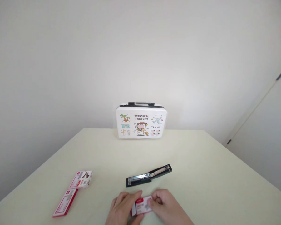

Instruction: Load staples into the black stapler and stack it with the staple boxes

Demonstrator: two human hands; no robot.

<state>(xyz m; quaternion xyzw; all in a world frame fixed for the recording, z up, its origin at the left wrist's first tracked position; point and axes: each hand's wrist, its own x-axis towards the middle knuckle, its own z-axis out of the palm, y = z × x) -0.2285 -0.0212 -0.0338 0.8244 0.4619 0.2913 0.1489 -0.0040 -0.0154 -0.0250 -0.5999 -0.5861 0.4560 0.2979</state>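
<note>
A small white and red staples box [142,205] is between my two hands near the front edge of the table. My left hand [124,207] grips its left end, with fingers above and thumb below. At the right end, my right hand [165,204] pinches the box between thumb and curled fingers. Just beyond them lies a black stapler [149,175], spread open on the table with its metal staple channel showing. The inside of the box is hidden.
Two more red and white packages lie to the left, a stapler box [81,179] and a flat box [65,202], touching each other. A white cartoon-printed case [141,122] stands upright at the table's back edge, by the wall. The pale table [201,175] narrows toward the back.
</note>
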